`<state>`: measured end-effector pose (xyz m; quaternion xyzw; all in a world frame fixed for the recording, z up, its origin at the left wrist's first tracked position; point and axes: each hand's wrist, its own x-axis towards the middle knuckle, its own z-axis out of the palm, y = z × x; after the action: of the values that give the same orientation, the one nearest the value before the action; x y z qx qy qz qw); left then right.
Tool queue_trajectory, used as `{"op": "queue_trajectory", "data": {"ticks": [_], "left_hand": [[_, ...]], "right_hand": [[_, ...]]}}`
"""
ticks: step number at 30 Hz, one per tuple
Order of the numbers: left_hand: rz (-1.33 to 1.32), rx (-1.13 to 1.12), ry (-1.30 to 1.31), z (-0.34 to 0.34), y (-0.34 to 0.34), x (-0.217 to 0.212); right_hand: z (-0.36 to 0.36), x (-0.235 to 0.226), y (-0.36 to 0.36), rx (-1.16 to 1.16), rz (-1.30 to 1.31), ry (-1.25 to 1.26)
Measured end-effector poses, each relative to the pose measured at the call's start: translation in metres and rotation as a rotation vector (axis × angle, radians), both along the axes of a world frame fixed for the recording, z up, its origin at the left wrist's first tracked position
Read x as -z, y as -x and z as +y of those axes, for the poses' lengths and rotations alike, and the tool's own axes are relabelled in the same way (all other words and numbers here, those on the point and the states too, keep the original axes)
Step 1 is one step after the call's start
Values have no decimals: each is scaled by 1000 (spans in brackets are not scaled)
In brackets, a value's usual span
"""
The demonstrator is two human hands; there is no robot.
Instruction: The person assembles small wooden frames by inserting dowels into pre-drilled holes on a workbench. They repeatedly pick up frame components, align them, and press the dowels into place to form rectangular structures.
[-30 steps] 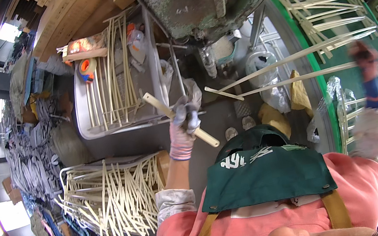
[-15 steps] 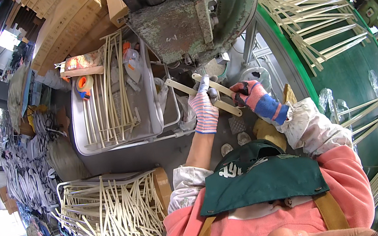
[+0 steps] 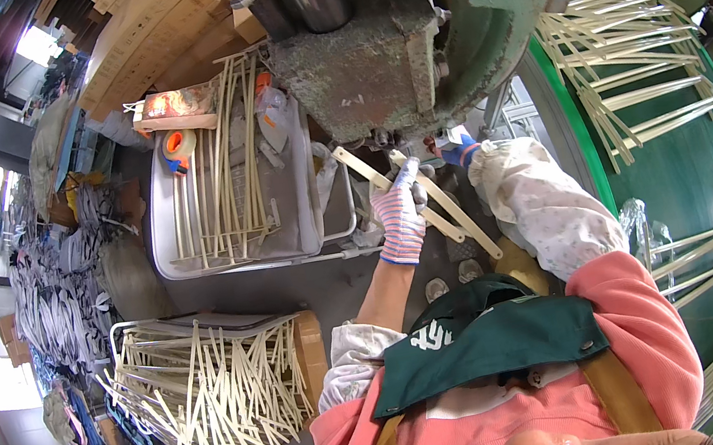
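My left hand (image 3: 400, 213), in a striped grey-tipped glove, is closed around two flat cream strips with holes at their ends. One strip (image 3: 358, 168) sticks out past the fingers at the upper left. The other strip (image 3: 474, 228) slants down to the right, over the floor. Both lie just below the worn green-grey head of a press machine (image 3: 357, 89). Up at the press's lower edge, my right hand (image 3: 456, 150) in a blue and red glove reaches in. My pale sleeve and the machine hide most of it, and its fingers are not clear.
To the left, a grey tray (image 3: 307, 202) bears long cream strips, an orange tape roll (image 3: 179, 143) and plastic bags. A heap of cream strips (image 3: 224, 389) lies below it. On the right, a green table (image 3: 697, 153) holds more strips. Cardboard boxes (image 3: 155, 53) are stacked behind.
My right hand has let go of the strip and moved up to the press. Both strips now rest in my left hand alone, the right-hand one turned more steeply. The view has shifted slightly.
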<state>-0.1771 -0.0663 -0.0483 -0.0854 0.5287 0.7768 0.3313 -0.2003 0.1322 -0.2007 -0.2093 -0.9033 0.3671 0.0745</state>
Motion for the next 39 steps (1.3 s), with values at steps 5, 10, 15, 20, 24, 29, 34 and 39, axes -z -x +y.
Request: {"op": "queue_trajectory", "data": {"ticks": [5,10,15,20,24,29,34,39], "left_hand": [[-43,45,54,-3,2,8],[-181,8,-63,-36,-3,22],[35,206,78,-79,-1,24],[262,363,263,-103,-8,5],[269,449,180,-105,-5,-7],[217,465,78,-103,3,-9],[302,511,204,-103,6,-4],[380,442,449,-97,19,0]], "right_hand": [[-3,28,-12,-91,139,364],[-11,-4,-25,-114,152,429],[-13,-15,-32,-118,163,450],[-14,-16,-37,-120,170,460],[-18,-22,-35,-119,172,462],[-20,-24,-29,-117,184,450],[-20,-25,-21,-115,206,442],[-23,-35,-9,-100,219,391]]}}
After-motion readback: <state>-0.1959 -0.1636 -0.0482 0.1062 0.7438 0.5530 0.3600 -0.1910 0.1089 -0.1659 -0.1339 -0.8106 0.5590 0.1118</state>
